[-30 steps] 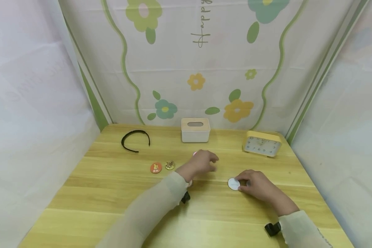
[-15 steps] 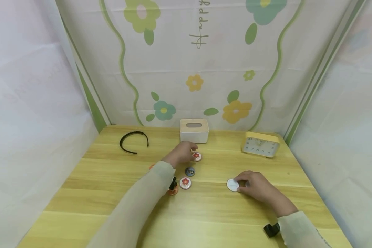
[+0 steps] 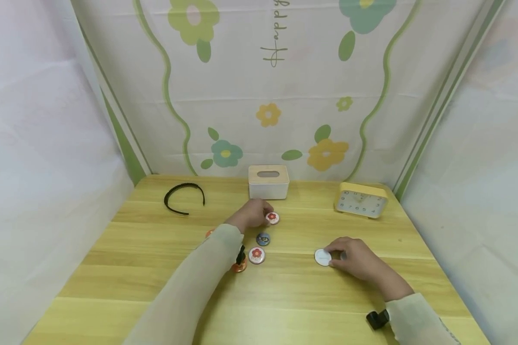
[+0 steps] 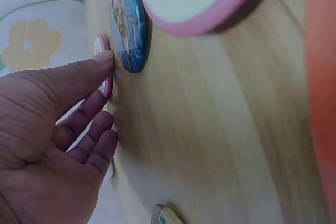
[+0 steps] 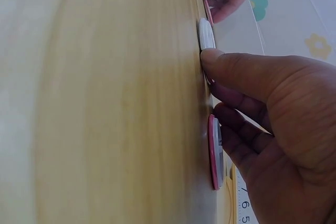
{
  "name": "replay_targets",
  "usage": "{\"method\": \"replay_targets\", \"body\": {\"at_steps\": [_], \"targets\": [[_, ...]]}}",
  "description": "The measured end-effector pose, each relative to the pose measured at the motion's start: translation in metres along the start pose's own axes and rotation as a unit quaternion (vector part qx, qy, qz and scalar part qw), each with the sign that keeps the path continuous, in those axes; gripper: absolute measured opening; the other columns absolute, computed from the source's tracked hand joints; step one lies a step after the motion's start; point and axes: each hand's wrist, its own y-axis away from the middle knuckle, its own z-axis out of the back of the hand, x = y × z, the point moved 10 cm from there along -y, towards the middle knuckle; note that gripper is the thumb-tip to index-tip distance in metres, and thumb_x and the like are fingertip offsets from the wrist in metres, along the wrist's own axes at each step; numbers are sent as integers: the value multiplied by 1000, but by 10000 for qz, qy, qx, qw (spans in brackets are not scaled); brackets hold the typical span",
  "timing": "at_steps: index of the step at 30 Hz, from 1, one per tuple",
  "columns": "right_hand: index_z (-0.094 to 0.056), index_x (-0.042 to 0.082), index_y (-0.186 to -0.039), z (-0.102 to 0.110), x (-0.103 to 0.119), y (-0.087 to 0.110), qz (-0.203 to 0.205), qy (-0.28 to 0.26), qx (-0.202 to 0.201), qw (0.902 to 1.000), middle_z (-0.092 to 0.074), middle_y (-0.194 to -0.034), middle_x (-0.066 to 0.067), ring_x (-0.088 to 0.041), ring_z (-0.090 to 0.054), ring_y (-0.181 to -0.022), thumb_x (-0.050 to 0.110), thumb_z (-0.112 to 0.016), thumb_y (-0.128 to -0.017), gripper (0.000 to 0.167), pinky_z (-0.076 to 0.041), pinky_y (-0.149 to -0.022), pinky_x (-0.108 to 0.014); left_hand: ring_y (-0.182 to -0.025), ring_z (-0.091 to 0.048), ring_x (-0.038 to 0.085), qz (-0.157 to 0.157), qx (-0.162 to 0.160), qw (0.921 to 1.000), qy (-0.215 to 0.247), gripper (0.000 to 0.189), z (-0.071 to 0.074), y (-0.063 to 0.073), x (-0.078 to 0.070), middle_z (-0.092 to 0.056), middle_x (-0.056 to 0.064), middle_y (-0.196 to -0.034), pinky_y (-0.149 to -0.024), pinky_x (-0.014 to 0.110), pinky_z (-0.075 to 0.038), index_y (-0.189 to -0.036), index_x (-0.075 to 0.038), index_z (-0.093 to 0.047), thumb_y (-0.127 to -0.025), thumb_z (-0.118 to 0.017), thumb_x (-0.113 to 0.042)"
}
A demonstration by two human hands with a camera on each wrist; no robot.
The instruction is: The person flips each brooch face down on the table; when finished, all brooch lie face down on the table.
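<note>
My left hand [image 3: 253,214] pinches the left edge of a white button badge [image 3: 272,218] with a red flower and pink rim, between thumb and fingers. A blue picture badge [image 3: 263,239] and a second red-flower badge [image 3: 256,255] lie nearer me, apart from the fingers. Further right, my right hand [image 3: 355,258] holds a round white badge [image 3: 323,257] by its right edge, thumb near and fingers far. Beneath that palm, another badge [image 5: 215,151] with a pink rim and grey back shows in the right wrist view, close to the curled fingers.
Orange badges [image 3: 239,264] lie partly hidden by the left forearm. A yellowish badge [image 4: 167,216] shows in the left wrist view. Along the back stand a black headband [image 3: 169,196], a white tissue box [image 3: 268,190] with a wooden top, and a yellow clock [image 3: 361,201].
My left hand has moved left and back from the table's middle and taken hold of the far red-flower badge, uncovering the blue and nearer flower badges. My right hand stays on the white badge.
</note>
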Motion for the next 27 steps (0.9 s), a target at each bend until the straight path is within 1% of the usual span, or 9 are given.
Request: {"method": "replay_targets", "body": {"at_steps": [5, 8, 13, 17, 20, 24, 27], "targets": [[-82, 20, -121, 1, 2, -1, 11, 47, -33, 10000, -77, -124, 3, -23, -72, -116, 25, -91, -91, 31, -60, -101, -50, -115, -70, 25, -12, 27, 10000, 8, 42, 0, 0, 0, -78, 8, -124, -111, 44, -55, -131, -8, -77, -90, -87, -4], [-82, 20, -121, 1, 2, -1, 16, 70, -20, 10000, -77, -124, 2, -23, -72, -116, 25, -90, -92, 31, -60, -100, -49, -110, -69, 23, -41, 134, 9999, -8, 36, -2, 0, -2, -78, 5, -117, -108, 43, -56, -125, -10, -80, -90, -87, -4], [-82, 20, -122, 0, 1, -1, -13, 49, 4, 10000, -77, -124, 1, -24, -72, -116, 25, -90, -92, 31, -60, -100, -50, -105, -67, 19, -222, 340, 9990, -171, 33, -10, 2, -11, -78, 1, -113, -106, 40, -56, -123, -12, -81, -91, -86, -6], [-82, 20, -121, 0, 1, 0, 4, 48, -11, 10000, -77, -124, 1, -25, -72, -116, 25, -90, -92, 31, -59, -101, -51, -98, -67, 17, -276, 477, 9984, -147, 34, -16, 8, -21, -76, 0, -108, -96, 36, -59, -123, -13, -81, -91, -85, -4], [-82, 20, -121, 0, 1, 0, -9, 64, -22, 10000, -77, -124, 1, -24, -72, -117, 25, -91, -91, 31, -59, -101, -51, -97, -66, 16, -368, 588, 9970, -348, 33, -20, 12, -31, -77, 0, -108, -92, 33, -59, -122, -14, -82, -91, -85, -4], [-82, 21, -121, 0, 1, 0, -47, 49, -19, 10000, -77, -125, 1, -24, -72, -117, 25, -90, -92, 31, -59, -101, -51, -99, -64, 13, -551, 677, 9930, -797, 30, -27, 14, -42, -77, -3, -109, -92, 31, -57, -120, -17, -83, -91, -88, -9], [-82, 21, -121, 1, 1, 0, -41, 60, -24, 10000, -77, -125, 1, -24, -72, -117, 25, -90, -92, 31, -59, -102, -51, -98, -64, 11, -623, 760, 9903, -980, 29, -33, 17, -49, -76, -7, -106, -93, 29, -56, -117, -20, -83, -90, -90, -11]]}}
